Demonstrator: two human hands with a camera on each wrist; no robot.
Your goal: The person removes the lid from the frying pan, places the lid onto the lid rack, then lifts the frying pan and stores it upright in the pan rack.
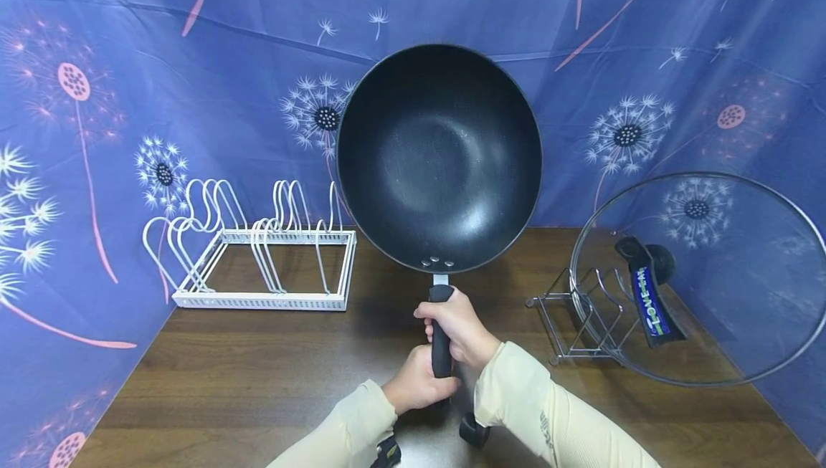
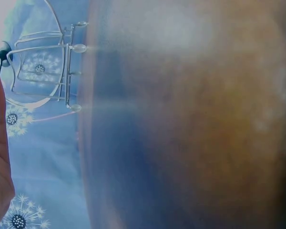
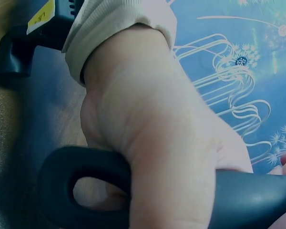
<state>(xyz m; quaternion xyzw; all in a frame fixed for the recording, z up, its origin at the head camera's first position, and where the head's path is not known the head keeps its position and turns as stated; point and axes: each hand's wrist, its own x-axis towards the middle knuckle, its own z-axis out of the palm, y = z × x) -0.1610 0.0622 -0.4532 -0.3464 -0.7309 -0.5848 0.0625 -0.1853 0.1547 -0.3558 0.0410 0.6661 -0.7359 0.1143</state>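
Observation:
A black wok (image 1: 439,160) is held up in the middle of the head view, its dark inside facing me and its handle pointing down. My right hand (image 1: 463,328) grips the upper part of the black handle (image 1: 442,342), close under the metal neck. Below it, my left hand (image 1: 421,380) is wrapped round the lower part, with the thumb across the front. The right wrist view shows the left hand (image 3: 167,138) around the handle close to its looped end (image 3: 62,191). Only fingertips of the right hand appear at that view's right edge.
On the left of the wooden table (image 1: 258,360) stands a white wire rack (image 1: 258,302) with several curved dividers. A glass lid (image 1: 723,310) with a metal rim and black labelled handle leans upright in a small chrome rack (image 1: 584,353) at right. Blue patterned cloth (image 1: 245,95) hangs behind.

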